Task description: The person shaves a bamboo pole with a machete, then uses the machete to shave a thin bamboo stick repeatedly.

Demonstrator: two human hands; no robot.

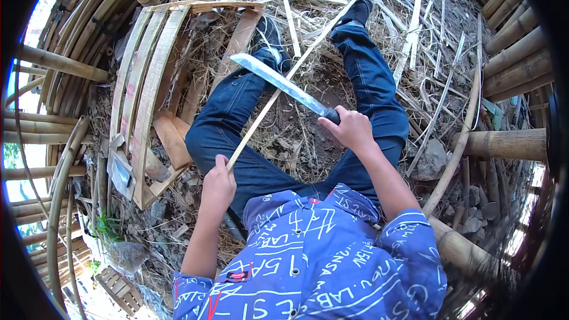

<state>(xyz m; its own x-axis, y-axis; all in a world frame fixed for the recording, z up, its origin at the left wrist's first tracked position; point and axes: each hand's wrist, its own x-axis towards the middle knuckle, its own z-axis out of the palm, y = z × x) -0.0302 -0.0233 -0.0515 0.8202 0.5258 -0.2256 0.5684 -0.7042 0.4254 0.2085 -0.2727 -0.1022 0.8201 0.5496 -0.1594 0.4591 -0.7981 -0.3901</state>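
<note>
A long, thin bamboo strip (259,120) runs from my left hand (219,182) up between my legs to near the far shoe. The fingers of that hand are closed round its near end, above my thigh. In my right hand (351,127) is the dark handle of a long-bladed knife (284,85). The blade points up and to the left and crosses the strip near its middle; whether the two touch I cannot tell.
A slatted wooden crate (137,83) lies at the left. Bamboo strips (416,21) and shavings litter the ground ahead and to the right. Bamboo poles (504,145) stick in from both sides. A rock (431,160) sits right of my knee.
</note>
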